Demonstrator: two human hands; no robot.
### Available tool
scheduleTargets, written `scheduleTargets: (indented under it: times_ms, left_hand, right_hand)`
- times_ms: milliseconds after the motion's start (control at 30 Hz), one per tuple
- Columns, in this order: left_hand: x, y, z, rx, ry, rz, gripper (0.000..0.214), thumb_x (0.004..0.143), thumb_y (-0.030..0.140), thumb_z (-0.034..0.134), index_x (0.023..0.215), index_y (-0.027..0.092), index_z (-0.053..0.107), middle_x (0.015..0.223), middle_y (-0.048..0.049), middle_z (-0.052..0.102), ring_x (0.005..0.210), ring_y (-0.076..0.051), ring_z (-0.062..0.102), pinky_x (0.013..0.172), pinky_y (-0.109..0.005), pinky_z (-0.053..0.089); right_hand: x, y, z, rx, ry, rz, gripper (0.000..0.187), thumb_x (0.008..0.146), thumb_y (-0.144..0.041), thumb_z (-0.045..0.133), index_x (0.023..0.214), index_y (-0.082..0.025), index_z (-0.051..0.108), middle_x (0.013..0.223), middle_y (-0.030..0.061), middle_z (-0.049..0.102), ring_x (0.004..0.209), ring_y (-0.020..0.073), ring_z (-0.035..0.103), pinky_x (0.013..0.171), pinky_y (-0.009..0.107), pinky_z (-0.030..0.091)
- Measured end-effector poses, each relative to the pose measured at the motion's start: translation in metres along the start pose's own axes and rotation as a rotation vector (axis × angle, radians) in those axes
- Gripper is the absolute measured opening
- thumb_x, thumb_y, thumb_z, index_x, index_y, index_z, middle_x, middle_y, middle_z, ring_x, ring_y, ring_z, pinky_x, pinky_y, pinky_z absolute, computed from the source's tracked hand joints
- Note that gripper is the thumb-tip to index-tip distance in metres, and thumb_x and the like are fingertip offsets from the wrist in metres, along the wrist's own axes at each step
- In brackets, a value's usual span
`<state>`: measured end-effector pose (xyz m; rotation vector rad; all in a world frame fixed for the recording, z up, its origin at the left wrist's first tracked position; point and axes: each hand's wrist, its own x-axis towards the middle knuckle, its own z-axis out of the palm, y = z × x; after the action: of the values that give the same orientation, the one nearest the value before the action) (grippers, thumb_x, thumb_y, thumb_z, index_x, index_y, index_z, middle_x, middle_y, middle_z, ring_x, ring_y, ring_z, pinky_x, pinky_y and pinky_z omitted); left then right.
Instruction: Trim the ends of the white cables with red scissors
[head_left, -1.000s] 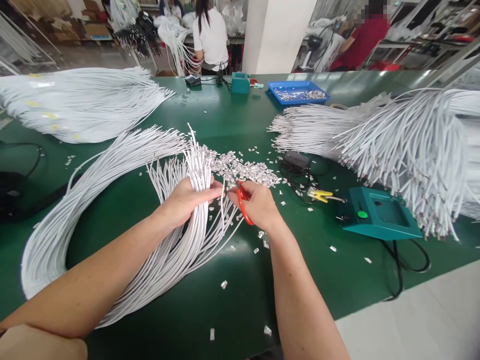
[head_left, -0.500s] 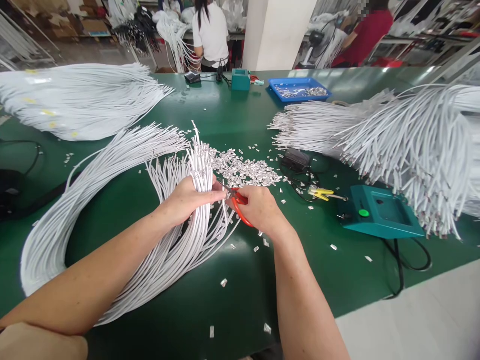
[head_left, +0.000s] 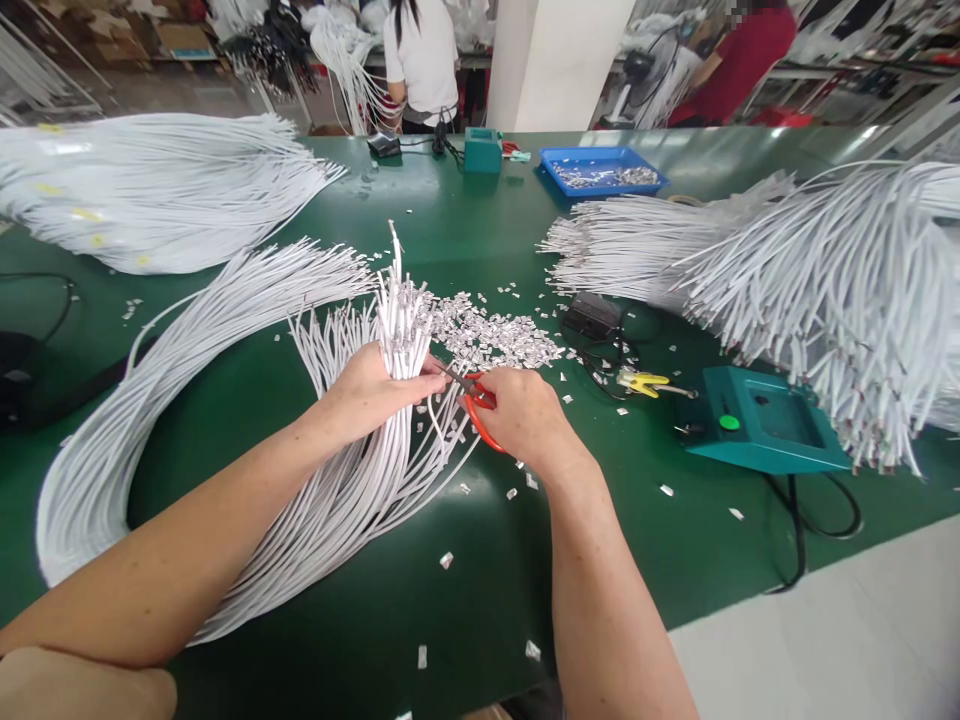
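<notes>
We are holding cable ends [head_left: 405, 335] upright in our left hand [head_left: 367, 390]; scissors [head_left: 487, 430] are sitting in our right hand [head_left: 525, 410], just beside. Looped cables [head_left: 82, 490] are curving across table [head_left: 450, 620] to our left, second cable bundle [head_left: 172, 190] lying behind them. Scrap pile [head_left: 506, 340] is lying beyond our right hand. At right, machine [head_left: 757, 425] is standing before cable heap [head_left: 840, 280], clip [head_left: 643, 385] lying at its left. Tray [head_left: 615, 190] is holding small pieces near table's far edge; second machine [head_left: 482, 150] is standing left of tray. Pillar [head_left: 551, 65] is rising behind table, between two people [head_left: 422, 65].
</notes>
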<state>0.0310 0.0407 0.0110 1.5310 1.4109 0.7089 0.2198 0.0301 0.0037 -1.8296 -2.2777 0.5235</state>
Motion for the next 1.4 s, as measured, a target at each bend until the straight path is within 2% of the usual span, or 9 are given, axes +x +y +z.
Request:
scheduleTargets:
  times_ms: [267,500,767,967,1033,1100,1233,1300,1400]
  left_hand:
    - [0.001,-0.002,0.001,0.046,0.097,-0.013,0.023,0.069,0.038,0.076,0.081,0.019,0.071,0.075,-0.0032,0.070,0.067,-0.020,0.063,0.060,-0.032,0.049]
    - [-0.001,0.002,0.002,-0.064,0.073,-0.029,0.024,0.070,0.036,0.076,0.085,0.018,0.071,0.082,-0.0046,0.073,0.079,-0.023,0.068,0.071,-0.034,0.052]
    - [0.000,-0.004,0.002,0.005,0.102,0.001,0.024,0.071,0.039,0.074,0.085,0.020,0.068,0.087,-0.0036,0.071,0.082,-0.023,0.064,0.072,-0.035,0.049]
    - [-0.001,-0.003,0.001,-0.040,0.085,-0.056,0.025,0.071,0.040,0.075,0.084,0.020,0.070,0.083,-0.0039,0.071,0.080,-0.023,0.066,0.072,-0.035,0.051]
    - [-0.001,-0.003,0.001,-0.103,0.061,-0.074,0.027,0.072,0.042,0.076,0.086,0.020,0.070,0.086,-0.0052,0.073,0.086,-0.024,0.068,0.078,-0.037,0.052]
    - [-0.002,-0.002,0.001,-0.173,0.041,-0.087,0.029,0.071,0.043,0.077,0.086,0.020,0.069,0.088,-0.0058,0.073,0.090,-0.025,0.069,0.081,-0.037,0.052]
    - [-0.001,-0.004,0.002,-0.304,-0.030,-0.074,0.029,0.070,0.040,0.079,0.084,0.020,0.065,0.080,-0.0027,0.070,0.087,-0.024,0.070,0.082,-0.036,0.052]
    - [0.000,-0.006,0.003,-0.366,-0.075,-0.042,0.028,0.070,0.037,0.080,0.083,0.020,0.062,0.075,-0.0005,0.067,0.081,-0.022,0.070,0.079,-0.035,0.052]
    - [0.003,-0.009,0.003,-0.408,-0.130,-0.010,0.027,0.071,0.035,0.080,0.079,0.019,0.059,0.069,0.0014,0.064,0.075,-0.020,0.068,0.074,-0.033,0.051]
  right_hand:
    - [-0.001,-0.004,0.001,-0.023,0.014,0.041,0.027,0.088,-0.035,0.051,0.071,-0.020,0.066,0.073,0.0065,0.067,0.067,0.0179,0.059,0.054,0.028,0.029]
    - [-0.003,-0.007,0.003,-0.056,0.030,0.078,0.026,0.088,-0.034,0.050,0.073,-0.019,0.066,0.075,0.0091,0.067,0.068,0.0203,0.061,0.055,0.029,0.032]
    - [0.001,-0.006,0.010,-0.050,0.008,0.064,0.025,0.088,-0.034,0.053,0.075,-0.018,0.068,0.071,0.0089,0.065,0.067,0.0202,0.060,0.055,0.029,0.035]
    - [0.001,-0.005,0.006,0.012,-0.027,0.102,0.030,0.088,-0.038,0.053,0.070,-0.018,0.066,0.067,0.0078,0.062,0.063,0.0188,0.054,0.055,0.030,0.033]
    - [0.001,0.000,0.003,0.121,-0.037,0.095,0.031,0.085,-0.041,0.058,0.064,-0.018,0.063,0.065,0.0056,0.061,0.061,0.0172,0.052,0.055,0.030,0.033]
    - [0.002,0.007,0.001,0.357,-0.010,0.075,0.028,0.080,-0.041,0.064,0.063,-0.018,0.064,0.066,0.0029,0.061,0.062,0.0155,0.051,0.058,0.029,0.036]
    - [0.004,0.011,0.000,0.946,0.103,0.009,0.023,0.080,-0.039,0.066,0.090,-0.021,0.075,0.079,-0.0001,0.067,0.073,0.0147,0.057,0.071,0.030,0.042]
    - [0.005,0.009,0.003,1.106,0.108,-0.062,0.023,0.079,-0.038,0.068,0.096,-0.024,0.076,0.084,-0.0009,0.068,0.079,0.0146,0.059,0.078,0.031,0.043]
    - [0.008,0.006,0.009,1.227,0.090,-0.167,0.016,0.079,-0.036,0.071,0.088,-0.025,0.077,0.083,-0.0010,0.068,0.081,0.0146,0.059,0.084,0.033,0.043]
